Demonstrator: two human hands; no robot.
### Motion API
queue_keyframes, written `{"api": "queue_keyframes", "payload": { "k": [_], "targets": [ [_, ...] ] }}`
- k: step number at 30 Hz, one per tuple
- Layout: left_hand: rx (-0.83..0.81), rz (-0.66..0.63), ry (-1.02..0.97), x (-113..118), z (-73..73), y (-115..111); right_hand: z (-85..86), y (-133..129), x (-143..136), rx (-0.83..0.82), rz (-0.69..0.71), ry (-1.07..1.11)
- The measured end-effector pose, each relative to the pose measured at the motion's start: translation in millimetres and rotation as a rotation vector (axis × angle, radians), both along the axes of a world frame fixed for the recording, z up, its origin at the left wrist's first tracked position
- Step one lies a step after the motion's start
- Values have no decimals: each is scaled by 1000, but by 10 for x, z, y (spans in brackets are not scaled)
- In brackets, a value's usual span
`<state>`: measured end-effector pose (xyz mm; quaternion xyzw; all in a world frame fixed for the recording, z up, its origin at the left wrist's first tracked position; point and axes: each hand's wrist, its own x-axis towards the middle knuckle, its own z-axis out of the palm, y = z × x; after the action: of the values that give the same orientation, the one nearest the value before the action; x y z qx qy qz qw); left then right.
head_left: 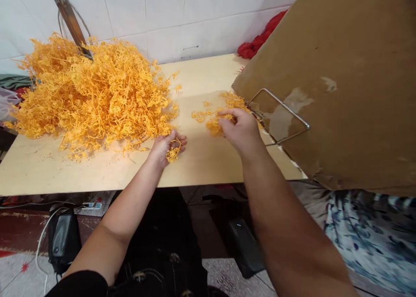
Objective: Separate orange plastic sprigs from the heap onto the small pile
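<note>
A big heap of orange, thin-stemmed plastic-looking sprigs (110,89) covers the left part of the table. At its right lower edge is my left hand (167,148), palm turned up, with the thumb closed over a small orange sprig (173,151). Farther right, my right hand (238,128) has its thumb and fingers bent together at a small cluster of orange sprigs (214,125) on the tabletop. The fingertips overlap the sprigs, and I cannot tell exactly which piece they grip. More orange bits (233,99) lie just behind that hand.
A large cardboard sheet (351,80) leans at the right, with a bent metal wire frame (286,108) by its lower left edge. Red material (260,37) lies behind it. A brown upright bar (71,21) rises behind the heap. The pale tabletop (201,167) ends close before me.
</note>
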<state>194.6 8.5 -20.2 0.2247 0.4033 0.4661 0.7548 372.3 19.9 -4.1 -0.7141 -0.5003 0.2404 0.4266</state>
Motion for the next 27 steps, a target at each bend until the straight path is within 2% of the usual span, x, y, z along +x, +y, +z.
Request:
{"api": "queue_keyframes", "payload": {
  "k": [3, 7, 10, 13, 17, 23, 25, 27],
  "targets": [
    [17, -3, -59, 13, -8, 24, 29, 166, 63, -58, 12, -337],
    [31, 0, -73, 38, -10, 46, 59, 138, 34, -54, 94, -537],
    [32, 29, -27, 59, 0, 46, 50, 76, 37, -32, -13, -628],
    [37, 55, 7, 78, 14, 42, 51, 37, 60, 2, -107, -689],
    [54, 64, 5, 91, 17, 36, 55, 114, 105, -51, -64, -724],
    [49, 61, -6, 85, 1, 28, 94, 352, 277, -113, -210, -604],
    [50, 67, -35, 84, -6, 34, 141, 288, 265, -18, -208, -629],
    [48, 80, -99, 83, -17, 46, 171, 108, 141, 154, -120, -630]
  ]
}}
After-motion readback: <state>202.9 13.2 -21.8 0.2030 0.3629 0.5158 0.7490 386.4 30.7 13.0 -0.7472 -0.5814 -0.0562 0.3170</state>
